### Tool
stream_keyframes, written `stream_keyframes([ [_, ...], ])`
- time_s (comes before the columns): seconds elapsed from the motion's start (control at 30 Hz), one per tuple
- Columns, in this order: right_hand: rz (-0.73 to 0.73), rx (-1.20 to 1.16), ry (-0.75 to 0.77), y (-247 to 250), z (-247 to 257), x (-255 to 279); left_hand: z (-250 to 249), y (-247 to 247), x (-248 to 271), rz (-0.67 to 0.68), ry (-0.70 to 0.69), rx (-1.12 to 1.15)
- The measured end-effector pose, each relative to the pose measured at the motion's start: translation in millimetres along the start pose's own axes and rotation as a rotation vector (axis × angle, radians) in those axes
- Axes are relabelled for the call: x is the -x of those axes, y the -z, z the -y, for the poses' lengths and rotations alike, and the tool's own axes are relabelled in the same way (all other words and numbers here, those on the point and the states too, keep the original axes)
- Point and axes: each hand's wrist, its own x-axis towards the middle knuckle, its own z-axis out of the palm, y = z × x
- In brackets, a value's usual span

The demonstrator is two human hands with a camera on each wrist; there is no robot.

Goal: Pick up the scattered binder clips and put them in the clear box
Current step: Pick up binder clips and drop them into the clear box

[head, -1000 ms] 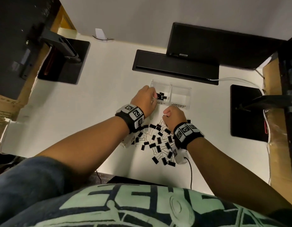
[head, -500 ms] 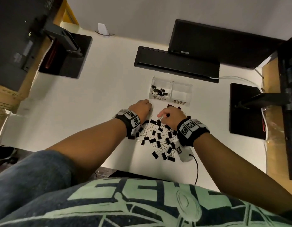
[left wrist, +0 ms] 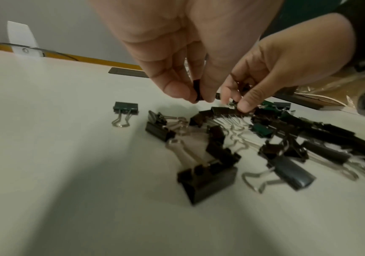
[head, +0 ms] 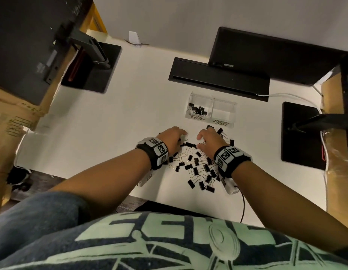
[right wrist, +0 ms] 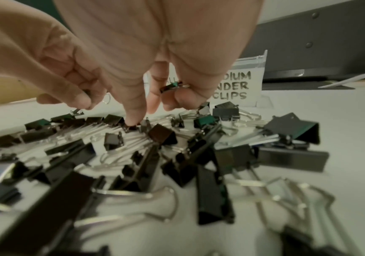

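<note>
Several black binder clips lie scattered on the white table between my wrists. The clear two-compartment box stands just beyond them; its left compartment holds several small clips, and the right one looks empty. My left hand is at the pile's far left edge and pinches a small black clip between thumb and finger. My right hand is beside it. It keeps a small clip in its curled fingers while one fingertip touches a clip in the pile.
A black bar and a monitor sit behind the box. Black stand bases are at the left and right. A white cable runs at the back right, and a black cable hangs over the near table edge.
My left hand came back from over the box's left compartment to the pile. The right hand moved forward onto the pile's far edge.
</note>
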Motion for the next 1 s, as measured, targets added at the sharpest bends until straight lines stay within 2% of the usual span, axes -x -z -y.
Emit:
stream_keyframes([
  [0.17, 0.022, 0.047, 0.006, -3, -1, 3, 4, -11, 6, 0.021, -0.079, -0.106],
  [0.37, 0.046, 0.088, -0.034, -3, 4, 0, 1, -12, 5, 0.026, -0.089, -0.179],
  [0.47, 0.032, 0.025, -0.017, 1, 7, 3, 1, -10, 3, 0.004, -0.064, -0.144],
  [0.63, -0.099, -0.219, -0.049, 26, 15, -4, 1, -7, 1, -0.040, -0.012, -0.069],
  [0.77, -0.283, -0.356, -0.099, 59, 28, -29, -1, 0, 3, -0.046, 0.003, -0.008],
  [0.9, -0.287, -0.320, -0.136, 71, 37, -55, 0, 5, 8, -0.039, -0.009, 0.018],
  [1.0, -0.264, -0.184, -0.113, 72, 45, -60, 2, 6, 9, -0.022, -0.045, 0.002],
])
